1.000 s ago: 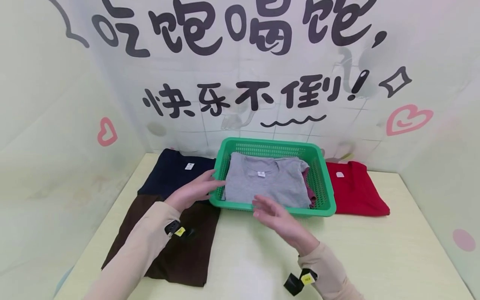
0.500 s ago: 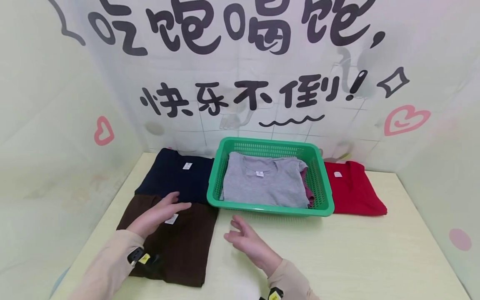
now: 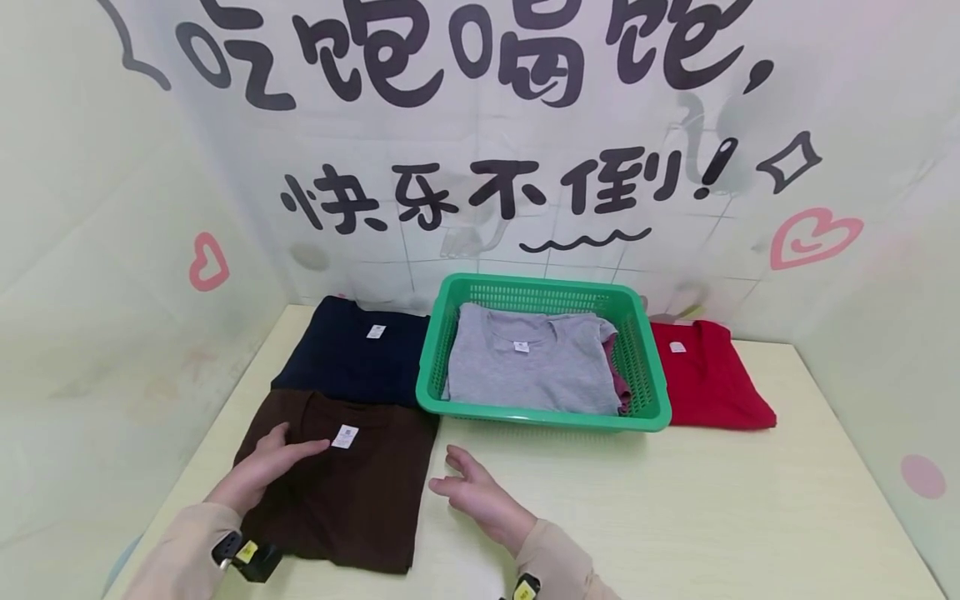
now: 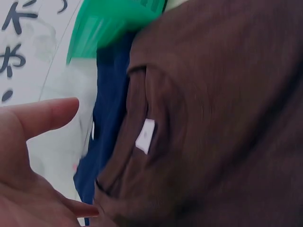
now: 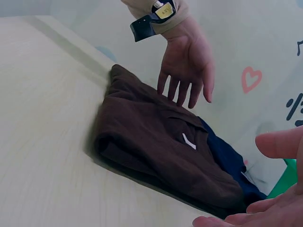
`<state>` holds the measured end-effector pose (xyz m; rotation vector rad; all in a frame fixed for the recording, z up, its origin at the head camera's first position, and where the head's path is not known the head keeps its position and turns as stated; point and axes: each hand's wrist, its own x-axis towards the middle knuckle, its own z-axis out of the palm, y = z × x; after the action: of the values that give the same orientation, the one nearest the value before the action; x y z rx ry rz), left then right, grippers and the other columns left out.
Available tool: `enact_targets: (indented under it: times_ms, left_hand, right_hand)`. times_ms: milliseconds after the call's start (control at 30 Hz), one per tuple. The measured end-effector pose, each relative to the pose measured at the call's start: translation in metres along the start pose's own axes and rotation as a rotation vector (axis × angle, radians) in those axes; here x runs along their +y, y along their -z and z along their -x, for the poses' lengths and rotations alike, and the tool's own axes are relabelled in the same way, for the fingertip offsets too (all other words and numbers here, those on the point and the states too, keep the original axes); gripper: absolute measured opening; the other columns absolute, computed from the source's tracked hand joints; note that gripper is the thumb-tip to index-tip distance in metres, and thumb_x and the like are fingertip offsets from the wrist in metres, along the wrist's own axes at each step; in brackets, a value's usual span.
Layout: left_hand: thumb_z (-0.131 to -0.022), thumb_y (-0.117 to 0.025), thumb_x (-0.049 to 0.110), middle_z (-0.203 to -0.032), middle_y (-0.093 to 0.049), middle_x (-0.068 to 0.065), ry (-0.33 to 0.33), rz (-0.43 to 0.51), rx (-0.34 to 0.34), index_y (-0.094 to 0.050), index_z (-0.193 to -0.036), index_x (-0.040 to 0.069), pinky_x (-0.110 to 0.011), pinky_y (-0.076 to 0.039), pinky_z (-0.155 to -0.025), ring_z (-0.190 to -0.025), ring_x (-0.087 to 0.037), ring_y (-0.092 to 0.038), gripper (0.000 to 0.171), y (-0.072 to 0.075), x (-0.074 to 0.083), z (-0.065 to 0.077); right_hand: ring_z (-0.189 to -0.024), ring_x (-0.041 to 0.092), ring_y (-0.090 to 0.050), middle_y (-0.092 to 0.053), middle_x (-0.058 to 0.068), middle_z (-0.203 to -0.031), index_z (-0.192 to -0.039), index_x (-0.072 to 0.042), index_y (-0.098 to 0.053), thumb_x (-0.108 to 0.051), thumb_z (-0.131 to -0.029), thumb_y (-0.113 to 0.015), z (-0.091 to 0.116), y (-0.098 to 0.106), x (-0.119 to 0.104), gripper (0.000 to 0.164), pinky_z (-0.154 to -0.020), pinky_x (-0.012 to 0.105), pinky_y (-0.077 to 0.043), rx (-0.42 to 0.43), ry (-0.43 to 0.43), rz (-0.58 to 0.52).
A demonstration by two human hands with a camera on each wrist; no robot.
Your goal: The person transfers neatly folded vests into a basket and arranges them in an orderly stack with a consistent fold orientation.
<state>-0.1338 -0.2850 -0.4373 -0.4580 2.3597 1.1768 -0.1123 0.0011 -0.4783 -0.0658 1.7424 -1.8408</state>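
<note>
The left hand (image 3: 258,471), fingers straight and thumb held apart, is over the left side of a folded brown shirt (image 3: 367,500), whether touching I cannot tell; the right hand (image 3: 483,502), fingers extended and thumb apart, hangs just beyond that shirt's right side, holding nothing; the brown shirt lies along the left edge of the worktop (image 3: 675,517), a navy shirt (image 3: 341,358) behind it toward the back left corner; at the back edge, a green basket (image 3: 543,418) holds a grey shirt (image 3: 532,379).
</note>
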Motion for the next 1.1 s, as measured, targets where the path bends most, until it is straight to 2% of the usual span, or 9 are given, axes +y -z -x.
enact_targets:
  times_ms: [200, 467, 533, 633, 767, 833, 933, 1033, 1100]
  left_hand:
    - [-0.083, -0.056, 0.043, -0.136, 0.009, -0.044, 0.046, 0.003, 0.041, 0.018, -0.131, -0.019, -0.059, -0.009, -0.104, -0.127, -0.054, 0.002, 0.107, 0.011, -0.017, -0.006]
    - [-0.081, -0.057, 0.046, -0.135, -0.003, -0.045, 0.054, -0.019, 0.085, 0.007, -0.131, -0.023, -0.058, -0.017, -0.103, -0.124, -0.054, -0.012, 0.107, 0.019, -0.034, -0.013]
    - [-0.082, -0.056, 0.048, -0.132, -0.005, -0.045, 0.068, 0.002, 0.069, 0.005, -0.13, -0.024, -0.059, -0.018, -0.102, -0.122, -0.055, -0.015, 0.106, 0.022, -0.038, -0.014]
    - [-0.082, -0.053, 0.051, -0.131, -0.001, -0.045, 0.095, 0.035, 0.019, 0.011, -0.129, -0.024, -0.06, -0.016, -0.101, -0.121, -0.056, -0.012, 0.109, 0.027, -0.044, -0.015]
    - [-0.081, -0.053, 0.055, -0.129, 0.001, -0.045, 0.113, 0.002, -0.013, 0.016, -0.128, -0.024, -0.062, -0.018, -0.1, -0.12, -0.057, -0.011, 0.114, 0.032, -0.047, -0.018]
    - [-0.081, -0.052, 0.055, -0.128, -0.005, -0.045, 0.12, -0.012, -0.019, 0.011, -0.129, -0.024, -0.061, -0.022, -0.099, -0.118, -0.057, -0.016, 0.112, 0.035, -0.048, -0.019]
    - [-0.084, -0.049, 0.053, -0.126, -0.018, -0.042, 0.114, 0.018, -0.048, -0.002, -0.129, -0.024, -0.058, -0.03, -0.096, -0.116, -0.054, -0.028, 0.101, 0.038, -0.048, -0.019]
    - [-0.086, -0.046, 0.053, -0.127, -0.025, -0.04, 0.111, 0.06, -0.083, -0.009, -0.129, -0.024, -0.056, -0.033, -0.095, -0.115, -0.052, -0.034, 0.096, 0.04, -0.048, -0.022]
    - [-0.087, -0.044, 0.054, -0.129, -0.025, -0.04, 0.117, 0.06, -0.091, -0.011, -0.13, -0.024, -0.057, -0.032, -0.095, -0.117, -0.053, -0.032, 0.095, 0.042, -0.048, -0.024]
  right_hand:
    - [-0.123, 0.046, -0.032, -0.023, 0.031, -0.141, -0.14, 0.005, -0.022, -0.012, -0.084, -0.06, -0.003, -0.007, 0.004, 0.07, -0.095, 0.056, -0.033, 0.032, -0.022, 0.03]
    - [-0.122, 0.044, -0.032, -0.025, 0.031, -0.14, -0.139, 0.005, -0.023, -0.012, -0.083, -0.061, -0.009, -0.019, 0.008, 0.071, -0.097, 0.054, -0.032, 0.062, -0.038, 0.044]
    - [-0.122, 0.045, -0.032, -0.026, 0.03, -0.14, -0.139, 0.005, -0.023, -0.011, -0.083, -0.061, -0.011, -0.023, 0.008, 0.07, -0.097, 0.054, -0.031, 0.068, -0.034, 0.041]
    - [-0.119, 0.043, -0.034, -0.031, 0.029, -0.137, -0.138, 0.006, -0.023, -0.009, -0.082, -0.061, -0.013, -0.028, 0.009, 0.069, -0.096, 0.053, -0.032, 0.084, -0.015, 0.029]
    - [-0.109, 0.034, -0.044, -0.041, 0.024, -0.129, -0.137, 0.006, -0.025, -0.005, -0.081, -0.06, -0.016, -0.034, 0.009, 0.067, -0.091, 0.047, -0.037, 0.101, 0.014, -0.002]
    - [-0.105, 0.029, -0.047, -0.043, 0.022, -0.126, -0.137, 0.006, -0.024, -0.005, -0.081, -0.06, -0.018, -0.037, 0.009, 0.067, -0.09, 0.045, -0.038, 0.111, 0.02, -0.017]
    - [-0.104, 0.026, -0.051, -0.044, 0.022, -0.124, -0.137, 0.01, -0.018, -0.005, -0.081, -0.059, -0.02, -0.042, 0.009, 0.071, -0.092, 0.046, -0.039, 0.141, 0.017, -0.059]
    - [-0.098, 0.024, -0.055, -0.048, 0.023, -0.119, -0.135, 0.013, -0.018, -0.003, -0.079, -0.059, -0.024, -0.047, 0.01, 0.071, -0.09, 0.043, -0.042, 0.181, 0.023, -0.106]
    - [-0.092, 0.021, -0.056, -0.05, 0.021, -0.113, -0.133, 0.014, -0.02, -0.002, -0.078, -0.059, -0.026, -0.049, 0.011, 0.07, -0.086, 0.039, -0.044, 0.208, 0.03, -0.126]
